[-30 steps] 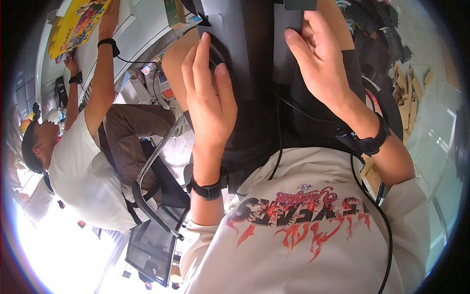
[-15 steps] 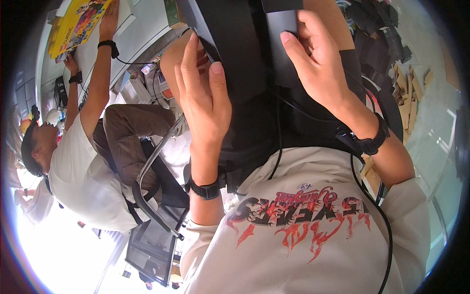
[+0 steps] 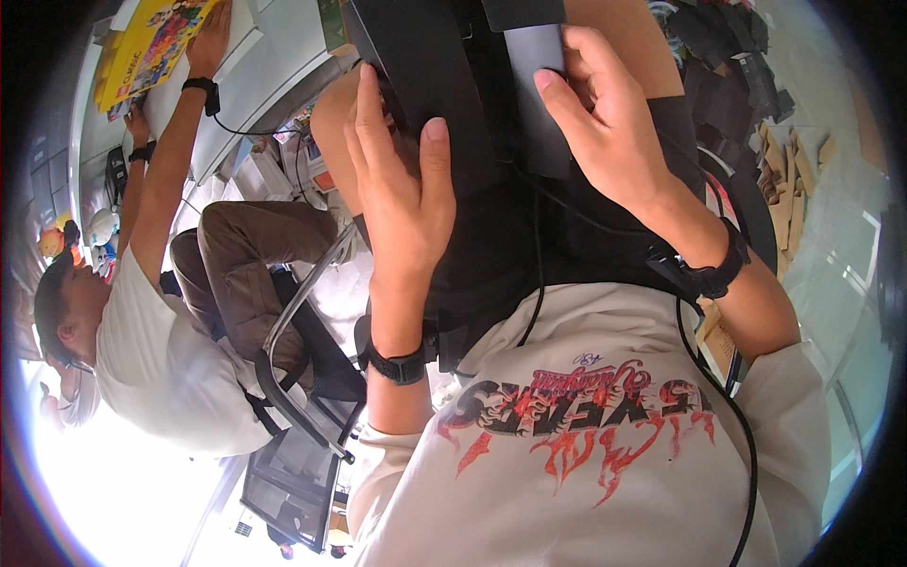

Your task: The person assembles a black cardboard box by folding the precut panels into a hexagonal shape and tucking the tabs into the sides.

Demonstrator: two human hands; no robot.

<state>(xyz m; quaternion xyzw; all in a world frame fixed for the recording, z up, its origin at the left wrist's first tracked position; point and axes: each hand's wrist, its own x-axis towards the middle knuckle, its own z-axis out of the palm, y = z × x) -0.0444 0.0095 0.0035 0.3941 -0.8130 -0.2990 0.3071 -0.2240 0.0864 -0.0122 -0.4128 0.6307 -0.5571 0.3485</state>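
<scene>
A black folded cardboard-like box (image 3: 435,71) with upright side panels lies over my lap; its far end runs out of the picture. My left hand (image 3: 402,194) is at the box's left edge, index finger stretched along it and thumb apart on the inner side. Its other fingers curl partly out of sight, and no firm grip shows. My right hand (image 3: 614,132) pinches the greyish-black right flap (image 3: 537,99), thumb on the face and fingers around the outer edge. Both wrists wear black bands.
Thin black cables (image 3: 539,246) trail across my lap and shirt. On the left a seated co-worker (image 3: 179,359) reaches toward a yellow box (image 3: 142,57) on a white table, beside a metal chair frame (image 3: 283,321). Brown cardboard strips (image 3: 784,184) and dark pieces (image 3: 732,80) lie at right.
The black box has shifted slightly left and its panels have tilted a little. My right hand has moved left with the flap; my left thumb stands straighter. The co-worker has leaned slightly.
</scene>
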